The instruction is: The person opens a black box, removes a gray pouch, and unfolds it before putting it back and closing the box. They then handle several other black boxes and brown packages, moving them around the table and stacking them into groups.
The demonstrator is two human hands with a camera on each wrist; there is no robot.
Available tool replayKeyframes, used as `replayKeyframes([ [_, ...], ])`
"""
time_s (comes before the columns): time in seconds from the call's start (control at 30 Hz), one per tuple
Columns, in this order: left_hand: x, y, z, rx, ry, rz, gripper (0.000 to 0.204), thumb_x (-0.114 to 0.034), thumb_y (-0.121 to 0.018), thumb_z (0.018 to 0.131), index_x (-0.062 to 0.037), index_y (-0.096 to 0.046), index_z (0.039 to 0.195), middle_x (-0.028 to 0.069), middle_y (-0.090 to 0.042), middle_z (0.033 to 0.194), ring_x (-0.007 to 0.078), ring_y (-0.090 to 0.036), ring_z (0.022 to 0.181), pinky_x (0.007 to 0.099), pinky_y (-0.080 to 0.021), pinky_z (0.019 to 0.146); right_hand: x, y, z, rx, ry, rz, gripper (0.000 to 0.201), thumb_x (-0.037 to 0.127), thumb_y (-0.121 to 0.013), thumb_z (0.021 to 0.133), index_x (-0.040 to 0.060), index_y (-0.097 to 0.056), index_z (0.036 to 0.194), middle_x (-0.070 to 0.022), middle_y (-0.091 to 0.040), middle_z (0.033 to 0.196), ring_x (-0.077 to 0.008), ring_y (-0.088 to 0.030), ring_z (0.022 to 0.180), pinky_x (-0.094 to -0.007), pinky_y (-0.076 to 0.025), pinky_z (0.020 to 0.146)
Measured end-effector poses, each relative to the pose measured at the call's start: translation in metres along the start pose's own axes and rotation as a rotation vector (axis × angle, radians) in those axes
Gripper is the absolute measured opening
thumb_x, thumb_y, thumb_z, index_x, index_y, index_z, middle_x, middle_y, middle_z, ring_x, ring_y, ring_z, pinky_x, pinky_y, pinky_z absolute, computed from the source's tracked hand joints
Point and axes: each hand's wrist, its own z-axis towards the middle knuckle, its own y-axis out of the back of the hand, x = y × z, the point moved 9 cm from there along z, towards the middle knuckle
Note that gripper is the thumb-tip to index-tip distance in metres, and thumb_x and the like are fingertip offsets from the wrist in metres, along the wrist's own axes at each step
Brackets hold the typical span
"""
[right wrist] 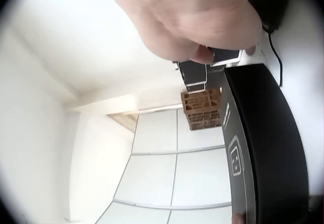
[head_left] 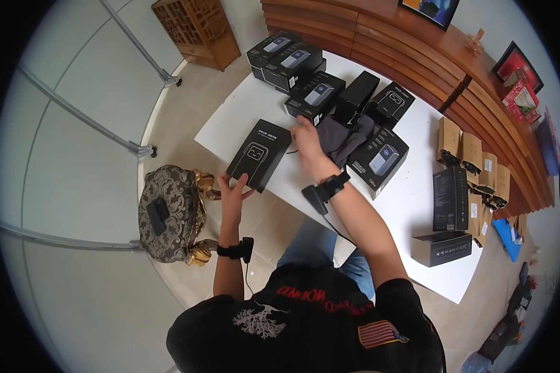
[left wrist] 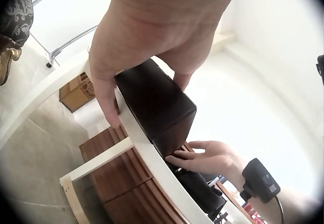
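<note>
A black box point(head_left: 259, 153) with a white line drawing on top lies at the table's left corner. My left hand point(head_left: 233, 193) grips its near end, and in the left wrist view thumb and fingers straddle the black box point(left wrist: 154, 100). Just right of its far end is my right hand point(head_left: 308, 146), holding nothing that shows. In the left wrist view the right hand point(left wrist: 210, 158) has extended fingers close to the box's far end. Beside that hand lies a dark grey cloth pouch point(head_left: 339, 138) with a thin black cord.
Several black printed boxes point(head_left: 320, 96) stand along the back of the white table point(head_left: 410, 205). Another box point(head_left: 379, 161) is right of the pouch. Two more boxes point(head_left: 449, 199) and brown paper packets point(head_left: 470, 152) sit at the right end. A patterned stool point(head_left: 168, 205) is at left.
</note>
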Motion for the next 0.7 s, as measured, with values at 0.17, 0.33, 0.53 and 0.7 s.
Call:
replayKeyframes([
  [0.17,0.018,0.012,0.012,-0.017,0.0,0.05,0.051,-0.019,-0.07,0.089,-0.0054,-0.037,0.125,0.0126,-0.044,0.13,0.0219,-0.055,0.11,0.0342,-0.053,0.084,0.018,0.012,0.001,-0.151,0.139,-0.241,0.068,0.011,-0.054,0.087,0.0023,-0.03,0.149,-0.0237,-0.036,0.15,-0.0322,-0.035,0.139,-0.0366,-0.027,0.112],
  [0.33,-0.072,-0.005,-0.007,-0.288,-0.621,0.697,0.053,-0.015,-0.07,0.088,-0.0026,-0.042,0.131,0.0133,-0.049,0.13,0.0221,-0.051,0.116,0.0322,-0.041,0.097,0.01,0.016,-0.003,-0.062,0.099,-0.202,0.067,0.009,-0.053,0.086,-0.0025,-0.03,0.147,-0.0199,-0.026,0.155,-0.031,-0.04,0.136,-0.035,-0.032,0.111],
  [0.53,-0.093,-0.141,0.018,0.708,0.03,-0.501,0.05,-0.016,-0.06,0.092,-0.0037,-0.041,0.137,0.0175,-0.047,0.133,0.0312,-0.046,0.126,0.0429,-0.034,0.109,0.037,0.036,-0.007,-0.272,0.349,-0.223,0.07,0.008,-0.055,0.084,-0.0042,-0.027,0.147,-0.0212,-0.025,0.154,-0.033,-0.032,0.141,-0.0346,-0.03,0.112],
  [0.7,-0.041,-0.212,0.082,0.269,0.478,-0.534,0.057,-0.029,-0.063,0.086,-0.0027,-0.043,0.133,0.0179,-0.041,0.137,0.0318,-0.042,0.125,0.0411,-0.034,0.108,0.055,0.035,-0.005,-0.282,0.433,-0.525,0.07,0.012,-0.054,0.085,-0.0066,-0.027,0.147,-0.0269,-0.016,0.156,-0.039,-0.022,0.144,-0.036,-0.023,0.116],
])
